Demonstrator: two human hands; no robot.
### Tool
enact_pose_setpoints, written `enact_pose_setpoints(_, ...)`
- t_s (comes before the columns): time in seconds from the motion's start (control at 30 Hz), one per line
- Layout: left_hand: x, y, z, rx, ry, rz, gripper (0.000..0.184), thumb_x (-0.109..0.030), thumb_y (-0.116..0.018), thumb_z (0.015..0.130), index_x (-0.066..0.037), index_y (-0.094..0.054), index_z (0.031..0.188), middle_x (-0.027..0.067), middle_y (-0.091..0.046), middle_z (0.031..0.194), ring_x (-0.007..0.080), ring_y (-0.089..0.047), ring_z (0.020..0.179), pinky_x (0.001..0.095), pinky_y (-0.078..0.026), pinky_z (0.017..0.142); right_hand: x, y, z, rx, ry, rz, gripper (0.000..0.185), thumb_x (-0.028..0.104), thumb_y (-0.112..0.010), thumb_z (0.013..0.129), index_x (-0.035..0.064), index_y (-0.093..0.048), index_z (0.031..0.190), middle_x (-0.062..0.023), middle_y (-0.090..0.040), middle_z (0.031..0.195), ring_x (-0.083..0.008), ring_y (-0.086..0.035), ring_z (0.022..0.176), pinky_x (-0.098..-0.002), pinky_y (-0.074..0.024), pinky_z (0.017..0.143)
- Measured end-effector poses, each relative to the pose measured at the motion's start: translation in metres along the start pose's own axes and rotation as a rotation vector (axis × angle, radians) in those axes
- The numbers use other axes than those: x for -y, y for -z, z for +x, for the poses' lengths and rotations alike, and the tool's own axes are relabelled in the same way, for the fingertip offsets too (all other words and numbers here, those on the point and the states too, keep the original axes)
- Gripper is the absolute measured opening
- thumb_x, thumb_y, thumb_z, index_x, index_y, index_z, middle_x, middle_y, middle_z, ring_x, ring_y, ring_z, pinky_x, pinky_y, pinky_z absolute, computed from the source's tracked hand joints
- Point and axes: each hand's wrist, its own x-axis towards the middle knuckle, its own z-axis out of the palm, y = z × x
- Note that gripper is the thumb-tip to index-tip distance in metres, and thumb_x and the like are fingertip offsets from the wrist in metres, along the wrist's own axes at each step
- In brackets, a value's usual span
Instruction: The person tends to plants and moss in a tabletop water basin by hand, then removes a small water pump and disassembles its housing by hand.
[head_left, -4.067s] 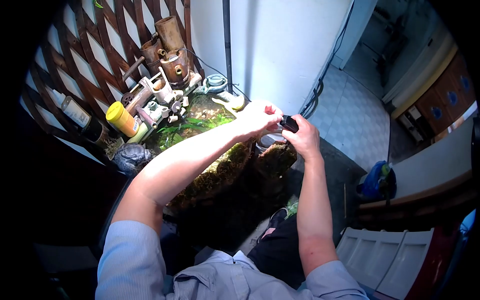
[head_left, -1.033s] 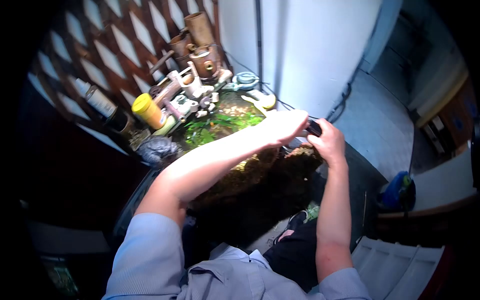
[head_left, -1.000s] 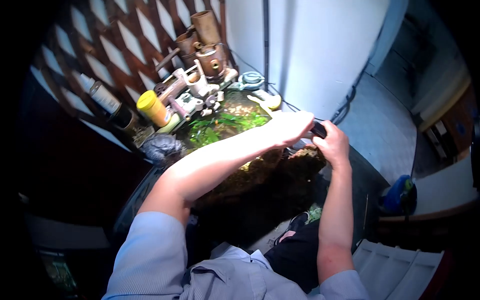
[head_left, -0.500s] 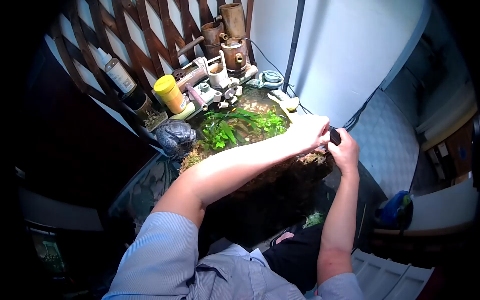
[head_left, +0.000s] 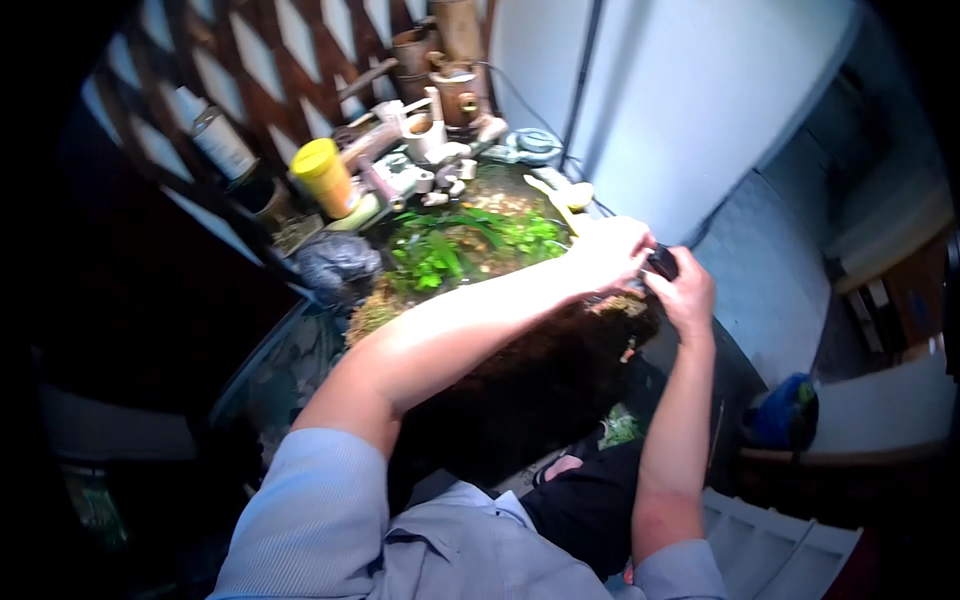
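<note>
My right hand is closed round a small black object, with the thumb below it. Close against its left side is my left hand, fingers bent together; whatever its fingertips pinch is too small and overlit to make out. Both hands are above the right edge of a planted water basin. Just under them shows a mossy brown rock. Green plants grow in the water behind my left forearm.
A yellow-lidded jar, a spray bottle, a dark stone figure and bamboo pots line the basin's back left. A black pole rises behind. A blue bag is at the right.
The camera view has shifted, so the basin and hands appear further right than at first. Both hands stay together at the black object, with only small finger changes.
</note>
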Motion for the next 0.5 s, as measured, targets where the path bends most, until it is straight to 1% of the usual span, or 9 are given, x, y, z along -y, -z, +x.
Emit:
enact_pose_setpoints(0.13, -0.006, 0.005, 0.003, 0.052, 0.094, -0.073, 0.02, -0.013, -0.057, 0.085, -0.002, -0.063, 0.101, 0.0138, -0.064, 0.087, 0.0227, -0.065, 0.081, 0.0322, -0.051, 0.071, 0.002, 0.003, 0.0, 0.01, -0.02, -0.053, 0.034, 0.028, -0.07, 0.064, 0.009, -0.063, 0.091, -0.0121, -0.066, 0.08, -0.0317, -0.064, 0.077, -0.0385, -0.0499, 0.067)
enact_pose_setpoints(0.2, -0.005, 0.004, 0.002, 0.033, 0.07, -0.1, 0.02, -0.014, -0.057, 0.086, -0.002, -0.063, 0.101, 0.014, -0.064, 0.086, 0.0225, -0.065, 0.081, 0.0328, -0.051, 0.072, -0.001, 0.004, -0.001, -0.002, -0.006, -0.073, 0.034, 0.029, -0.07, 0.063, 0.0087, -0.062, 0.089, -0.0118, -0.065, 0.079, -0.0325, -0.064, 0.076, -0.0396, -0.0493, 0.067)
enact_pose_setpoints(0.27, -0.003, 0.004, 0.003, 0.046, 0.105, -0.095, 0.019, -0.013, -0.056, 0.086, -0.002, -0.063, 0.1, 0.0144, -0.064, 0.085, 0.0224, -0.065, 0.081, 0.033, -0.051, 0.072, 0.0, 0.004, 0.0, 0.023, -0.008, -0.071, 0.034, 0.029, -0.07, 0.063, 0.0085, -0.061, 0.089, -0.0118, -0.065, 0.078, -0.0324, -0.063, 0.075, -0.0399, -0.049, 0.066)
enact_pose_setpoints(0.3, -0.003, 0.005, 0.002, 0.04, 0.082, -0.078, 0.019, -0.013, -0.056, 0.087, -0.002, -0.063, 0.1, 0.0152, -0.064, 0.086, 0.0246, -0.065, 0.08, 0.034, -0.051, 0.071, 0.003, 0.005, 0.0, 0.04, -0.031, -0.064, 0.035, 0.029, -0.071, 0.063, 0.0084, -0.061, 0.089, -0.0118, -0.065, 0.079, -0.0322, -0.063, 0.075, -0.0399, -0.049, 0.066)
enact_pose_setpoints(0.43, -0.005, 0.009, 0.003, 0.076, 0.054, -0.019, 0.02, -0.015, -0.056, 0.087, -0.002, -0.063, 0.101, 0.016, -0.064, 0.086, 0.0278, -0.064, 0.079, 0.0351, -0.051, 0.071, 0.002, 0.006, 0.0, 0.032, -0.023, -0.079, 0.035, 0.029, -0.071, 0.063, 0.0086, -0.061, 0.089, -0.0121, -0.065, 0.079, -0.0321, -0.064, 0.076, -0.0399, -0.0491, 0.067)
enact_pose_setpoints(0.5, -0.001, 0.007, 0.002, 0.032, 0.011, -0.005, 0.017, -0.016, -0.057, 0.088, -0.002, -0.063, 0.096, 0.016, -0.063, 0.083, 0.0299, -0.063, 0.077, 0.0369, -0.051, 0.069, 0.005, 0.007, -0.001, 0.043, -0.03, -0.078, 0.035, 0.029, -0.071, 0.063, 0.0088, -0.061, 0.089, -0.0113, -0.065, 0.08, -0.0323, -0.063, 0.076, -0.0401, -0.0492, 0.067)
